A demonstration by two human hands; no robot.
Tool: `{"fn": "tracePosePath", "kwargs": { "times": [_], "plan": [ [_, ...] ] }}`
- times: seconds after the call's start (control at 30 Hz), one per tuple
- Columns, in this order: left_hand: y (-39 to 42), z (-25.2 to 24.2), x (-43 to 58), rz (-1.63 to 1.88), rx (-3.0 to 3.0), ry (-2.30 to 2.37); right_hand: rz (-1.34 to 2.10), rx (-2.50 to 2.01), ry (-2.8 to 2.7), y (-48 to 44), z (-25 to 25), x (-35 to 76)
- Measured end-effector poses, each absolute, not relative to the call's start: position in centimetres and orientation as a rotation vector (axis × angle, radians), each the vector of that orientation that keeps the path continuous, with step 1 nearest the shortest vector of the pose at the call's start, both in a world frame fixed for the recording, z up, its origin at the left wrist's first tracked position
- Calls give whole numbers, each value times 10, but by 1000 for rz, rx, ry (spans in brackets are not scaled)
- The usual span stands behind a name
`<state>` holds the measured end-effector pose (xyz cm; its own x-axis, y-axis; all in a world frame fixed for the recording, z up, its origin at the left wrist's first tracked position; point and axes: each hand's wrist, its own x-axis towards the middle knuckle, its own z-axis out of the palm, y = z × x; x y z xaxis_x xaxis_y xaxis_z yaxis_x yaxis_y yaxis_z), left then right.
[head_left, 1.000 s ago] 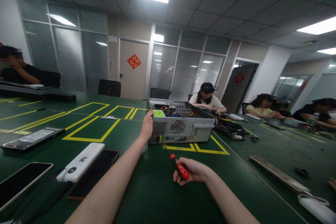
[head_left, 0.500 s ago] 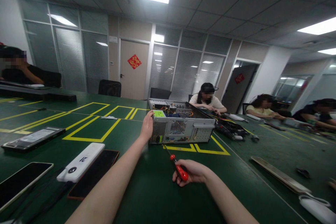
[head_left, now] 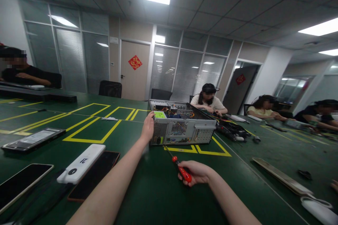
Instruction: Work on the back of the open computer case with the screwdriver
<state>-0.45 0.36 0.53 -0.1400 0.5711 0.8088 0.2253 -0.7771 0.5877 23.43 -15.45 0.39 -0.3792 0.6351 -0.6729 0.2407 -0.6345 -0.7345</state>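
An open computer case (head_left: 190,130) lies on the green table, with its metal back panel facing me and its inside showing from above. A power supply with a bright green label (head_left: 160,114) sits at its left corner. My left hand (head_left: 148,126) holds that left corner, fingers pressed together against the side and top edge; the thumb is hidden. In my right hand (head_left: 194,173) is a red-handled screwdriver (head_left: 185,174), the fingers wrapped around the handle. Its thin shaft points up and left, the tip close to the case's lower back edge; whether it touches cannot be told.
Left of my arm lie a hard drive (head_left: 34,139), a white power bank (head_left: 81,163) and two phones (head_left: 23,182). Dark parts and cables (head_left: 235,130) lie right of the case. A long flat strip (head_left: 282,175) is farther right. Several people sit around the table.
My right hand has shifted slightly right, and its fingers have closed more around the screwdriver handle. The left hand and the case stay where they were.
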Motion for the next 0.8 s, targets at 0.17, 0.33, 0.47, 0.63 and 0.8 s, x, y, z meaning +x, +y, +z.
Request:
{"fn": "tracePosePath", "kwargs": {
  "times": [0.17,0.33,0.47,0.63,0.8],
  "plan": [
    [2,7,-5,1992,1892,920,2132,-1543,-1146,-153,2,236],
    [2,6,-4,2009,1886,919,2226,-1432,-1021,-150,-8,244],
    [4,5,-4,2019,1882,901,2299,-1194,-865,-147,-23,252],
    [3,5,-4,2016,1875,907,2338,-1110,-717,-155,-24,246],
    [2,6,-5,2011,1858,917,2281,-1080,-657,-165,-16,239]
  ]
}}
